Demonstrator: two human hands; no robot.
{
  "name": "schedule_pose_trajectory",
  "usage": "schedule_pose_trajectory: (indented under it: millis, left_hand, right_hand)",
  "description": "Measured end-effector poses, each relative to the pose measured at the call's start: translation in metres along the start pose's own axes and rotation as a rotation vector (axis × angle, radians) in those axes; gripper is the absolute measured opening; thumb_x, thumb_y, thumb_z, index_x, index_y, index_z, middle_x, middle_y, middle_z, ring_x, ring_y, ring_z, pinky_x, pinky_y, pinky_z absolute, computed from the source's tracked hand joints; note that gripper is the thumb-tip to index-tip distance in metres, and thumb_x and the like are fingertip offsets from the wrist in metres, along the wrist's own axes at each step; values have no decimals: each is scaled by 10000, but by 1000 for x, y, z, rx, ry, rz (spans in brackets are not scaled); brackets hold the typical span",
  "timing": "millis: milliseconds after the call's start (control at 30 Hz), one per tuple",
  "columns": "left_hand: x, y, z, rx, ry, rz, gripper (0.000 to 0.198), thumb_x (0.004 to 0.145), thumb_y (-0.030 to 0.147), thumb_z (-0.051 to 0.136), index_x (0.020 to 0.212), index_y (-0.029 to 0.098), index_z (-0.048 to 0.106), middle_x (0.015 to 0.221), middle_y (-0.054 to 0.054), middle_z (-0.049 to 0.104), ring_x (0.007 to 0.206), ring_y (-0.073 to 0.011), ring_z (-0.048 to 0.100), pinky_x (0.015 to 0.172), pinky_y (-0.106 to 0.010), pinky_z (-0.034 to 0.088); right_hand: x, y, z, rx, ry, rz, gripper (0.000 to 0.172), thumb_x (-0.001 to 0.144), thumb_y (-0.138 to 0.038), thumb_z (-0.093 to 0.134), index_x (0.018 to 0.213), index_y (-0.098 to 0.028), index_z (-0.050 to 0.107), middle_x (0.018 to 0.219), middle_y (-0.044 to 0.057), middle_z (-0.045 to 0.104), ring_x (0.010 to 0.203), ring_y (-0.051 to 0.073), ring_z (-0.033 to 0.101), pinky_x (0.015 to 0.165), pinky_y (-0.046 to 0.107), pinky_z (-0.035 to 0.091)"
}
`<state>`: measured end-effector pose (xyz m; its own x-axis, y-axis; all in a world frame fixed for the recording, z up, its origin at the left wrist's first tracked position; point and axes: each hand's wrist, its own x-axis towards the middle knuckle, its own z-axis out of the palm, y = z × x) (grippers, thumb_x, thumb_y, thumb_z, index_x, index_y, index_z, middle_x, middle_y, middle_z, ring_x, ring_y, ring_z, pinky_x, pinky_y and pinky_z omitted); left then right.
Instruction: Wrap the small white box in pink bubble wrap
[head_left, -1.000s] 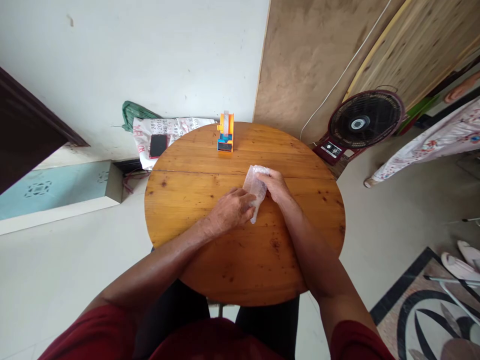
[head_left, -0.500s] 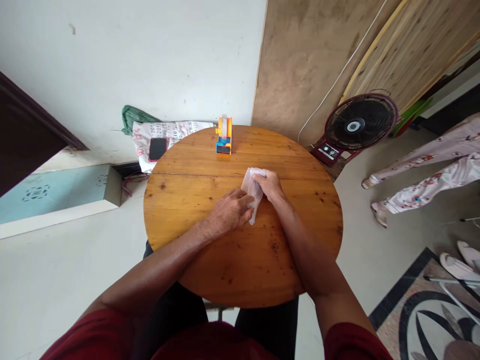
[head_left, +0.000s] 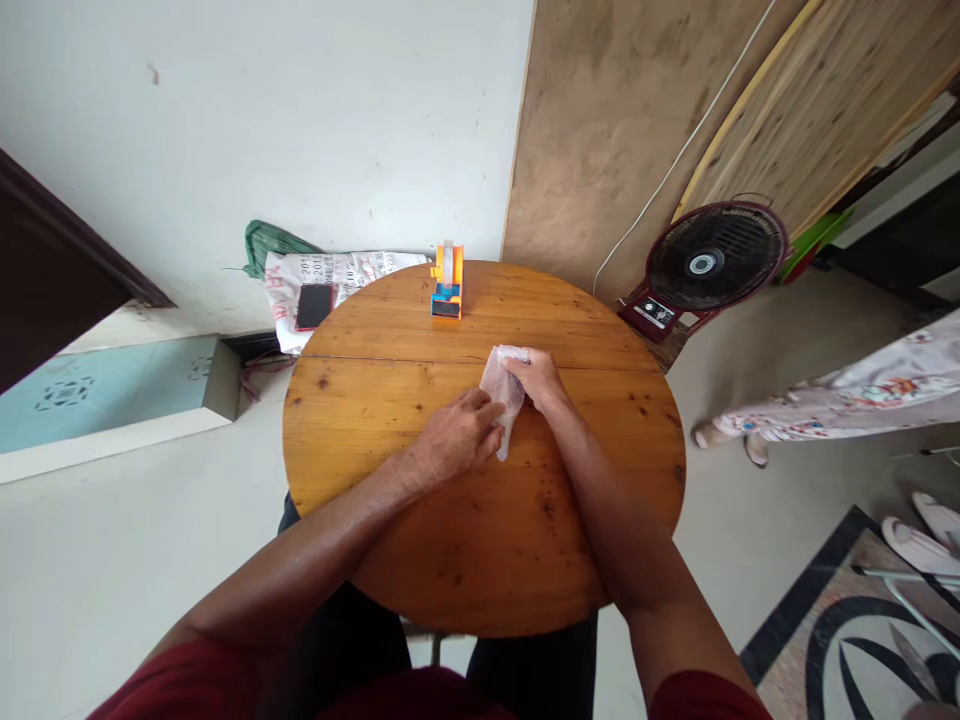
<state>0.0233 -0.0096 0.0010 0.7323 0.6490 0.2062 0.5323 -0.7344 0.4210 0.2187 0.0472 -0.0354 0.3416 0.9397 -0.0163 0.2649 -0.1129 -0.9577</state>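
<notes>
A small folded piece of bubble wrap (head_left: 502, 388), whitish and see-through, is between my hands over the middle of the round wooden table (head_left: 375, 400). My right hand (head_left: 541, 377) grips its upper right edge, thumb on top and the other fingers out of sight. At its lower left side my left hand (head_left: 461, 432) has curled fingers closed on the wrap. The wrap's narrow lower end sticks out past the left fingertips. Whether anything lies inside the wrap I cannot tell. Beyond the hands, an orange and blue tape dispenser (head_left: 448, 285) stands near the table's far edge.
Behind the table's left edge lie a printed white sack (head_left: 367, 265) and a dark flat red-edged object (head_left: 313, 306). A dark red fan (head_left: 705, 265) stands at the back right. A person in flowered trousers (head_left: 885, 390) is on the right, with shoes (head_left: 911, 545) nearby.
Both hands keep their hold on the bubble wrap with hardly any shift. The view has tilted slightly. On the right, the person's legs have moved closer together.
</notes>
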Motion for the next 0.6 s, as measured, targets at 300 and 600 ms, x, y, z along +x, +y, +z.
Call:
schedule_pose_trajectory:
  millis: [300, 600]
  left_hand:
    - [0, 4, -4, -58, -50, -97, 309, 918, 286, 536, 1155, 142, 673, 1232, -158, 571, 975, -236, 661, 891, -384, 564]
    - [2, -1, 0, -99, -16, -116, 327, 909, 308, 570, 1200, 216, 688, 1182, -126, 570, 957, -217, 650, 889, -350, 550]
  right_hand:
    - [-12, -13, -6, 309, -31, 13, 322, 593, -385, 757, 840, -186, 698, 758, -4, 702, 709, 169, 606, 678, 298, 486]
    - [-36, -54, -7, 262, -141, -24, 389, 625, -415, 787, 934, -199, 690, 823, -4, 699, 743, 171, 603, 693, 300, 473]
